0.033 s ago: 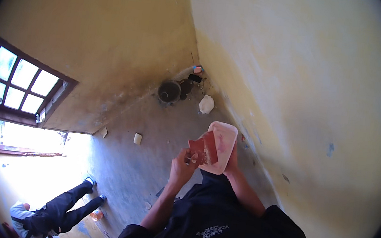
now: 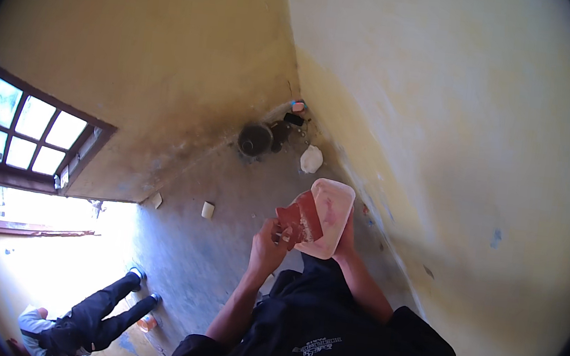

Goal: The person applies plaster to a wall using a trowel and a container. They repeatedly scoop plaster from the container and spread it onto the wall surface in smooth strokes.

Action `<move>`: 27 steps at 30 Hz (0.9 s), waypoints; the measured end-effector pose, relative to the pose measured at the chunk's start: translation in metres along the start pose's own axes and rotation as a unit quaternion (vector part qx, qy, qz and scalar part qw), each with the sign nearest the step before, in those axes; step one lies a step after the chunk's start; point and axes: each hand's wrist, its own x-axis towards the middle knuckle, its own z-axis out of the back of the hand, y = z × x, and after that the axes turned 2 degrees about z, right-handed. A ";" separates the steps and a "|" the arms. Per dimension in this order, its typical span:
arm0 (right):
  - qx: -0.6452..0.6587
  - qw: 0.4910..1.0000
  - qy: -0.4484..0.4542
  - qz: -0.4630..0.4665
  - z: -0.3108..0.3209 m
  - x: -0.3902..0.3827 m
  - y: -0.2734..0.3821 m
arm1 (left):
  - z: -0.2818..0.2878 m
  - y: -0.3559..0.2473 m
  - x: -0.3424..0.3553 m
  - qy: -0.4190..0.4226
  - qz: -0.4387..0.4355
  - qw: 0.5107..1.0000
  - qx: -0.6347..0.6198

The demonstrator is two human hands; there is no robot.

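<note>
My left hand [image 2: 266,250] is closed on the near left end of a flat red scraper [image 2: 299,223], which looks like a putty spreader with whitish smears on its face. The scraper's broad edge overlaps the left side of a shallow, pale pink rectangular tray [image 2: 334,215]. Whether the two touch is hard to tell. The tray has rounded corners and a darker pink smear inside. My right hand [image 2: 346,242] grips the tray by its right side and underside, with most of its fingers hidden behind it.
In the far corner stand a dark bucket [image 2: 255,140], a black flat item [image 2: 294,119] and a whitish bag-like lump [image 2: 312,159]. A pale block [image 2: 207,210] lies on the floor. Another person [image 2: 93,318] stands at lower left, near a window [image 2: 24,120]. A yellowish wall [image 2: 469,164] rises on the right.
The red scraper and my left hand have shifted slightly left, uncovering more of the tray's inside. My right hand still holds the tray, nearly in place.
</note>
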 end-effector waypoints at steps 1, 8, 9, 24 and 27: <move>-0.008 1.000 -0.002 0.006 -0.006 0.023 0.001 | 0.010 -0.005 0.023 -0.008 -0.010 1.000 0.000; -0.038 0.996 -0.050 0.064 -0.006 0.131 0.011 | 0.046 -0.001 0.155 0.092 -0.005 0.990 -0.107; -0.034 0.995 -0.061 0.076 -0.005 0.135 0.010 | 0.046 0.004 0.165 0.135 0.019 0.982 -0.130; 0.038 0.925 -0.208 0.315 0.145 0.255 -0.004 | -0.016 0.235 0.485 0.217 0.104 0.970 -0.027; 0.081 0.923 -0.181 0.331 0.208 0.283 -0.011 | -0.075 0.357 0.550 0.224 0.054 0.973 0.033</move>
